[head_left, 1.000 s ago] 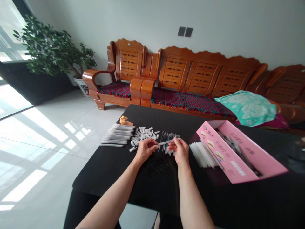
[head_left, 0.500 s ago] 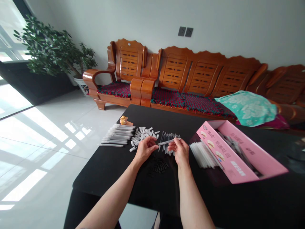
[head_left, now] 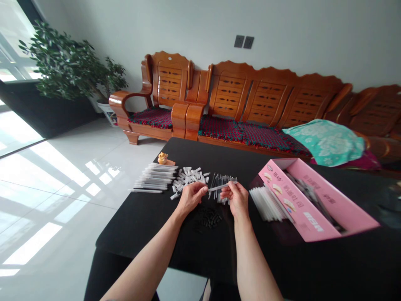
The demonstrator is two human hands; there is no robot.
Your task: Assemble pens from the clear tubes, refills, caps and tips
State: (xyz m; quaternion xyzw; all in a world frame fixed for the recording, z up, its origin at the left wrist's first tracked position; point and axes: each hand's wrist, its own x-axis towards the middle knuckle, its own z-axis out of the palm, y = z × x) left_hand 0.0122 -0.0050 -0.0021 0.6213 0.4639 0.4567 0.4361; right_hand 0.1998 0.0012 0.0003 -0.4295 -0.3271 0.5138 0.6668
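Observation:
Over the black table, my right hand (head_left: 237,199) pinches a translucent white pen barrel (head_left: 219,187) near its right end. My left hand (head_left: 191,198) is closed, with thumb and forefinger together at the barrel's left end. Whether a small part sits between those fingertips is too small to tell. Behind the barrel lie several pen refills (head_left: 223,179) with metal tips. White pen caps (head_left: 188,174) are heaped beyond my left hand. Small black pen parts (head_left: 210,218) lie loose between my forearms.
Pens in a row (head_left: 153,179) lie at the table's left edge, near a small orange figurine (head_left: 162,158). More white barrels (head_left: 266,203) lie beside a pink box (head_left: 308,200) on the right. A wooden sofa (head_left: 232,92) stands behind the black table (head_left: 134,225).
My left hand's fingers have closed into a tighter pinch at the barrel's left end. The right hand and barrel are almost unmoved.

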